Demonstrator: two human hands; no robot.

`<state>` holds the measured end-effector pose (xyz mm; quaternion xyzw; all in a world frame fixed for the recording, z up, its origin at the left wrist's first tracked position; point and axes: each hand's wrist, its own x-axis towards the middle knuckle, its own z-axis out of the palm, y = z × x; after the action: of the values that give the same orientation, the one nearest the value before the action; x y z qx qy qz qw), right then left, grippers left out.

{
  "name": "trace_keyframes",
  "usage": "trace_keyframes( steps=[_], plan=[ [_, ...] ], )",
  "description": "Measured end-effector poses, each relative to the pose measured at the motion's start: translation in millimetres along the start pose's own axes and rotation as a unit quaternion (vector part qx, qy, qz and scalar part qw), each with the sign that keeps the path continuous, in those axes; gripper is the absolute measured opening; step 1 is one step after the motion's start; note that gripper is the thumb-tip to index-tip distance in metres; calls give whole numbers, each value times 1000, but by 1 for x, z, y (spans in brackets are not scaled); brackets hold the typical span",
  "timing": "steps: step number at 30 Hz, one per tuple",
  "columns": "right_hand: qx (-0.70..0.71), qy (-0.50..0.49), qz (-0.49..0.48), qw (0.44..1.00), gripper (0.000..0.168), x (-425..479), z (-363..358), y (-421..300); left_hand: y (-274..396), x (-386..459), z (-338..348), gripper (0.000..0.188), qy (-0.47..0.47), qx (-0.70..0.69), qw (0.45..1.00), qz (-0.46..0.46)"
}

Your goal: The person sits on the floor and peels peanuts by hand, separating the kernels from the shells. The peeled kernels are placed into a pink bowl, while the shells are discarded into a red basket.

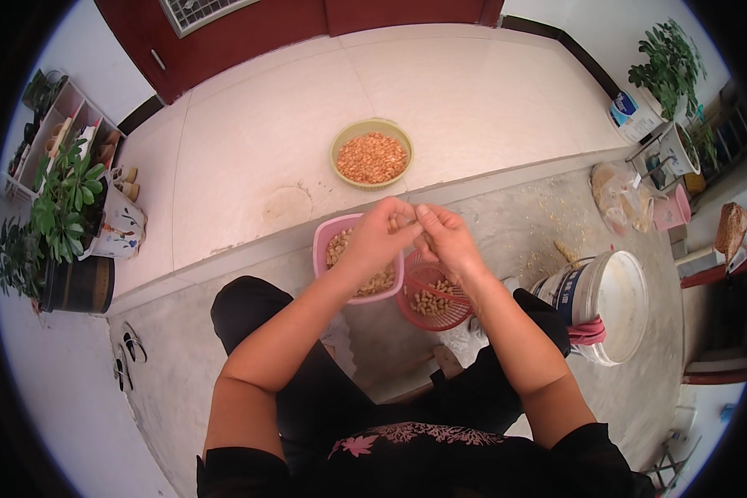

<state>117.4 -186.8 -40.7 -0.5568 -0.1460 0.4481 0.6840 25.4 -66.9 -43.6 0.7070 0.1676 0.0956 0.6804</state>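
Note:
My left hand (383, 230) and my right hand (442, 235) meet at the fingertips, pinched together around a small tan piece that looks like a peanut, mostly covered by the fingers. Under my left forearm is a pink plastic basin (318, 252) with pale peanut shells (337, 244) in it. A red plastic mesh basket (422, 271) stands below my right hand, partly behind the wrist, and holds whole unshelled peanuts (432, 304). Beyond both hands, on the raised tiled step, sits a yellow-green basket (373, 123) of reddish shelled peanut kernels (371, 159).
The step's edge (460, 187) crosses ahead of my knees. At right stand a white bucket (622, 305) with a pink cloth (588, 332) and a plastic bag (619, 196); crumbs litter the concrete. Potted plants (121, 221) and a shoe rack (68, 118) are at left.

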Motion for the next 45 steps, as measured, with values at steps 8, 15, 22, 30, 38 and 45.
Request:
trace_keyframes(
  steps=[8, 15, 22, 30, 38, 45],
  plan=[
    [-24, 27, -24, 999, 22, -4, -14, -10, 8, 9, 5, 16, 10, -181, 982, -48],
    [-55, 63, -96, 992, 12, -5, -13, -7, 6, 13, 16, 14, 42, -226, 973, -3],
    [-246, 118, -217, 937, 11, -2, -16, -2, 10, 14, 20, 10, 59, -198, 978, 18],
    [-189, 145, -273, 932, 9, -5, -11, 0, 15, 17, 29, 8, 72, -226, 971, 31],
    [81, 128, -132, 980, 11, -15, -5, -10, 13, 23, 45, 7, 63, -325, 943, 27],
    [143, 144, -115, 972, 12, -13, -5, -7, 6, 27, 60, 7, 92, -385, 918, 36]
  ],
)
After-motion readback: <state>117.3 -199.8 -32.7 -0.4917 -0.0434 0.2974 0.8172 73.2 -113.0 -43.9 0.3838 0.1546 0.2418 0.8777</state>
